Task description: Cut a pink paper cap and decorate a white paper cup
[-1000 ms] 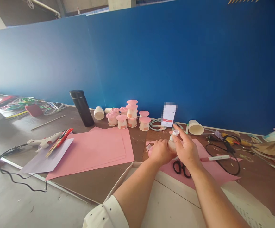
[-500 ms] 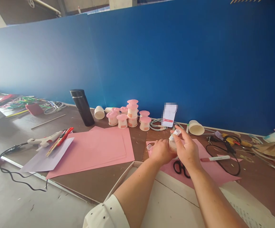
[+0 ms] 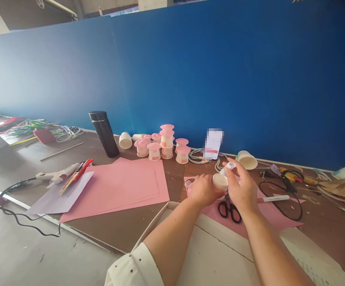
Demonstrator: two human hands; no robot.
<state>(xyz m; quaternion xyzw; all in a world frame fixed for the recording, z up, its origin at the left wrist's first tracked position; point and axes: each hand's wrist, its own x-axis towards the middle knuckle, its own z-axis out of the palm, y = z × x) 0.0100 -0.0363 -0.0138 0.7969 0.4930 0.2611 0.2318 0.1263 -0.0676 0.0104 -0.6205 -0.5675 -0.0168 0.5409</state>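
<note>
My left hand (image 3: 203,191) is closed around a small white paper cup (image 3: 220,181) and holds it with its round end facing up. In my right hand (image 3: 243,190) is a short white glue stick (image 3: 228,168), pinched between thumb and fingers just above and to the right of the cup, apart from it. Beside my left hand lies a small clear cap (image 3: 187,184). Under my hands are black-handled scissors (image 3: 230,212) on a pink sheet (image 3: 275,216). A marker (image 3: 275,198) lies to the right of my right hand.
Pink-topped cups (image 3: 166,140) stand near the blue partition (image 3: 220,71), with a black flask (image 3: 104,135) and a propped phone (image 3: 213,145) nearby. Pink sheets (image 3: 124,182), a glue gun (image 3: 59,174) and a red cutter (image 3: 78,172) lie left. Cables (image 3: 299,216) lie right.
My right hand has moved right with the glue stick, away from the top of the cup. More of the cup's round end and the scissors' handles shows now.
</note>
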